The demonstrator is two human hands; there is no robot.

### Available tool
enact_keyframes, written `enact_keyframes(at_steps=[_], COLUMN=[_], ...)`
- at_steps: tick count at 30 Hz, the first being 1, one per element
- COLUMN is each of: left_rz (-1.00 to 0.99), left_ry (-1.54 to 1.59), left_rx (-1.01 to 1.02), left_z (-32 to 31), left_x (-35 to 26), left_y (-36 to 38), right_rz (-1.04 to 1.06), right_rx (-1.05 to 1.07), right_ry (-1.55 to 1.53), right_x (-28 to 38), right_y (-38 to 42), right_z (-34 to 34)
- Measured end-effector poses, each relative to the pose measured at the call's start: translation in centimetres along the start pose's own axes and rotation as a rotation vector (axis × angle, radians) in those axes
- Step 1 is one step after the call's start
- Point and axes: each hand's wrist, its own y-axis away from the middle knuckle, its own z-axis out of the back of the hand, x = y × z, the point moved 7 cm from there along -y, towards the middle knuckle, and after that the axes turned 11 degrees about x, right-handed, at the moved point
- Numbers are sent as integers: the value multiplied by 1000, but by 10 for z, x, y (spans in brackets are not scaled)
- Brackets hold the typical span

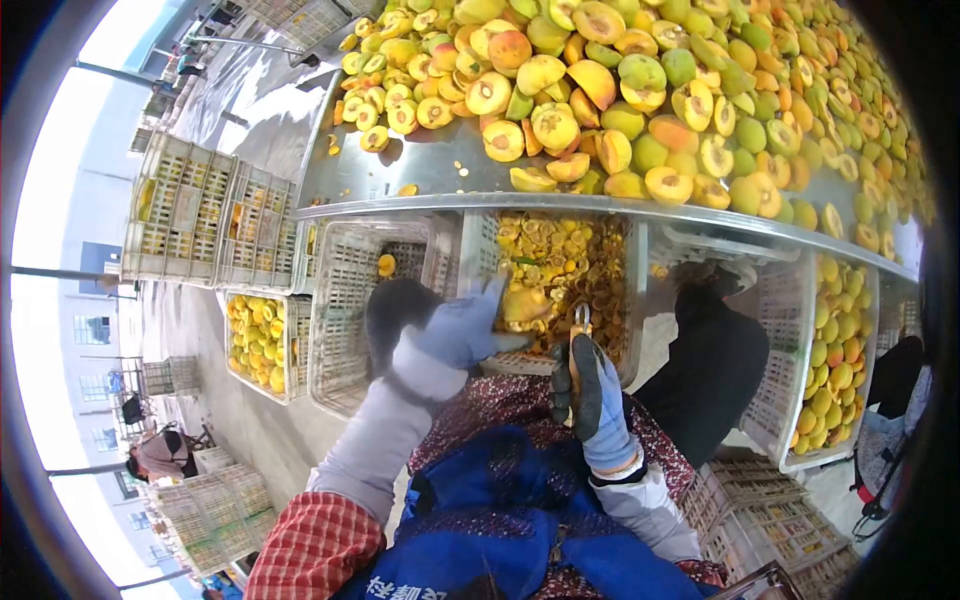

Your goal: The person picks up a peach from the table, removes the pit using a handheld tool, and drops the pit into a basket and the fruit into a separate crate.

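Note:
My left hand [455, 325], in a pale blue glove, is over a crate of scraps [635, 290]. Its fingers and thumb curve around a yellow peach [525, 305], the fruit partly covered by the glove. A pitting tool with a metal loop tip and brownish handle [582, 322] is in my right hand [592, 390]. That hand wears a blue glove with dark fingers, closed around the handle, loop pointing away from me. The loop stands just right of the peach. Yellow cut pieces and brown pits fill the crate below both hands.
Many halved peaches [620, 125] are heaped on a metal table [420, 175] ahead. One piece lies in the white crate [335, 310] at left. Full peach crates stand at far left [262, 340] and right [835, 350]. Stacked crates [190, 205] rise beyond.

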Motion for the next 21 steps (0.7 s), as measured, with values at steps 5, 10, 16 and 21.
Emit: enact_keyframes(at_steps=[5, 10, 16, 21], left_rz=[32, 424, 200, 46], left_ry=[64, -427, 128, 605], left_rx=[-324, 119, -65, -163], left_z=[54, 34, 22, 30], left_x=[1, 21, 77, -10], left_y=[-49, -166, -190, -70], right_rz=[-32, -60, 4, -12], right_rx=[20, -9, -9, -57], right_ry=[16, 35, 19, -83], right_x=[-17, -11, 4, 21], right_y=[3, -5, -12, -3], right_z=[7, 9, 22, 8])
